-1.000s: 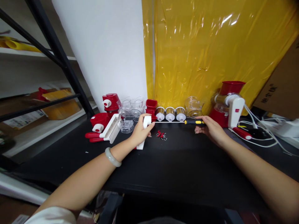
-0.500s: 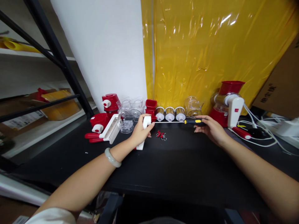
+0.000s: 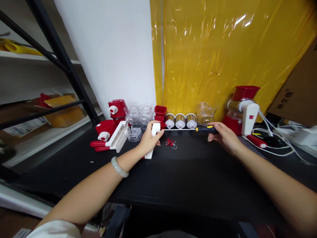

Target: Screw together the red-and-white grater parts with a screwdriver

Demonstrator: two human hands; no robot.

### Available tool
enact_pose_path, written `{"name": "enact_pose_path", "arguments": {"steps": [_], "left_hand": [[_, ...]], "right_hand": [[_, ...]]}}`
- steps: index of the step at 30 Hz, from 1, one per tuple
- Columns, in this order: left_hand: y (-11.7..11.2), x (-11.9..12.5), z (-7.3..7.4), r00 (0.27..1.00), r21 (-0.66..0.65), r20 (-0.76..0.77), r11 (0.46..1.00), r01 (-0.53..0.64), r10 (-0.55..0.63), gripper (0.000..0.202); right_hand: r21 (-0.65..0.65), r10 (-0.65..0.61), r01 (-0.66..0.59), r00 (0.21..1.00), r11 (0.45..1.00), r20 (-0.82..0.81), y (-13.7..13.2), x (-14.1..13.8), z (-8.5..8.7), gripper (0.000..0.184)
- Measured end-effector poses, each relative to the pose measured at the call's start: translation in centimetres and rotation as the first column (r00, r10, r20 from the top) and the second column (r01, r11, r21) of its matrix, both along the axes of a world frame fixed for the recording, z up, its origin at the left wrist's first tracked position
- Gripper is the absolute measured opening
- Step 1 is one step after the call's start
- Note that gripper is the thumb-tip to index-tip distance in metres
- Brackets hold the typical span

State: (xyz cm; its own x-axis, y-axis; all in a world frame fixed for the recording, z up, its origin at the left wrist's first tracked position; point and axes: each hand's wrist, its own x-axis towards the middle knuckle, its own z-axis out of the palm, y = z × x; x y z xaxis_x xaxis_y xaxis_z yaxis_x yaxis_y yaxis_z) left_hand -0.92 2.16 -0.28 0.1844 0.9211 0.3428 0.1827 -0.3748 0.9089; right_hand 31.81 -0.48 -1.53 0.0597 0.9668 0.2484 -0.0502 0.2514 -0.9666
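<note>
My left hand (image 3: pixel 148 140) is closed around a white crank handle (image 3: pixel 149 154), held up above the black table; part of it is hidden behind my fingers. Between the fingertips of my right hand (image 3: pixel 225 137) is the black and yellow handle of a screwdriver (image 3: pixel 206 129). Its long shaft runs level to the left and ends at the white part by my left thumb; the tip itself is hidden. Below the shaft lies a small pile of screws and red pieces (image 3: pixel 170 143) on the table.
Along the back stand grater drums (image 3: pixel 180 121), red hoppers (image 3: pixel 160 112) and clear plastic parts (image 3: pixel 138 114). More white crank handles (image 3: pixel 119 137) and red bodies (image 3: pixel 105 128) lie at left. An assembled red and white grater (image 3: pixel 244 112) stands at right beside white cables (image 3: pixel 282 145).
The screwdriver's handle has turned a little in my right fingers, and those fingers have shifted slightly. My left hand and the crank handle stay in place.
</note>
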Motion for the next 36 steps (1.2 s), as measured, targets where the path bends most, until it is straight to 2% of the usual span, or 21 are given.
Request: {"name": "enact_pose_path", "arguments": {"steps": [14,17,23,30,36], "left_hand": [[0.00,-0.08,-0.09,1.000,0.006,-0.004,1.000,-0.001,0.001,0.051],[0.08,-0.10,-0.13,1.000,0.004,0.002,1.000,0.001,-0.001,0.052],[0.17,-0.15,-0.23,1.000,0.004,0.002,1.000,0.003,-0.003,0.053],[-0.16,-0.02,0.04,1.000,0.008,-0.010,1.000,-0.002,0.003,0.051],[-0.11,-0.01,0.01,1.000,0.001,-0.017,1.000,-0.014,0.014,0.050]], "right_hand": [[0.026,-0.061,0.058,0.989,0.998,0.135,0.20,0.14,-0.21,0.052],[-0.018,-0.046,0.048,0.995,0.999,0.084,0.34,0.10,-0.28,0.050],[-0.063,-0.028,0.023,0.996,0.998,-0.085,0.40,-0.09,-0.03,0.027],[-0.054,-0.035,0.029,0.992,0.998,-0.125,0.17,-0.19,0.08,0.028],[-0.040,-0.024,0.021,0.996,0.999,-0.089,0.30,0.05,-0.12,0.032]]}}
